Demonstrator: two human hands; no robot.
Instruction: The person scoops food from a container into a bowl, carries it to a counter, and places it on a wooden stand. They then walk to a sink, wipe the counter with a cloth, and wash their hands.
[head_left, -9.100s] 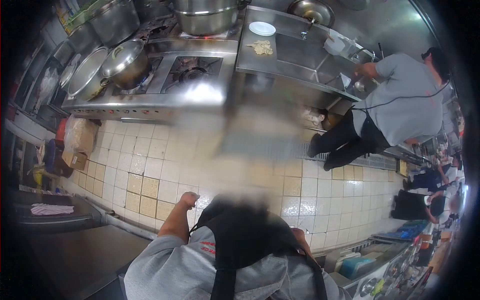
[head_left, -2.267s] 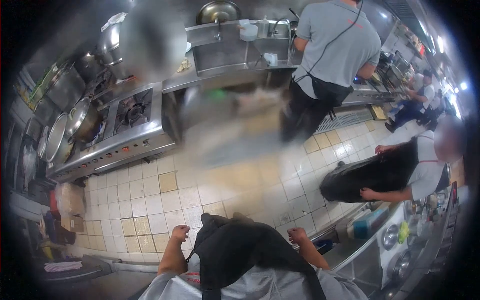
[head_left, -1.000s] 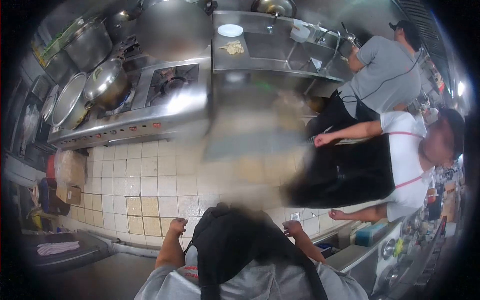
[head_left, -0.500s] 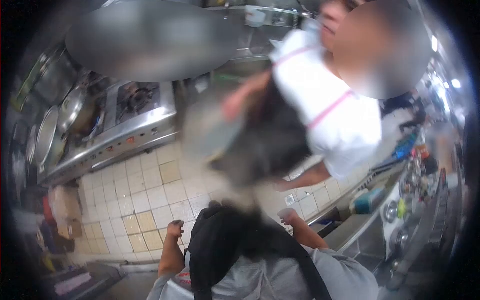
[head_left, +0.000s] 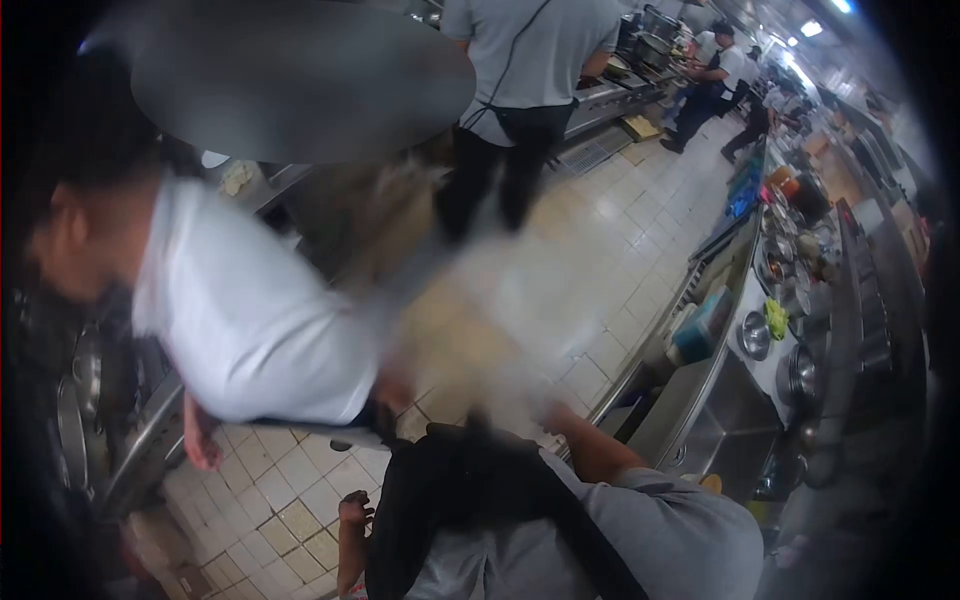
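Note:
My left hand [head_left: 356, 507] hangs low beside my black apron [head_left: 455, 490], above the tiled floor [head_left: 290, 525]. Its fingers are loosely bent and a little apart, with nothing seen in them. On the other side, my right hand [head_left: 556, 414] is held forward of my body, near the edge of the steel counter [head_left: 655, 415]. Blur smears its fingers, so what they do cannot be made out. A co-worker in a white shirt [head_left: 255, 310] is close on my left, leaning forward, with one hand [head_left: 203, 447] hanging down.
Metal bowls [head_left: 754, 335] and green leaves [head_left: 777, 318] stand along the right-hand counter. A second person in a grey shirt [head_left: 530, 60] stands ahead at the cooking line. More people [head_left: 708, 85] work farther down the aisle. A cardboard box [head_left: 165, 540] sits at lower left.
The co-worker in white has passed from ahead on the right to my left side. My view has turned right, showing more aisle. My left hand stays low; my right hand has blurred.

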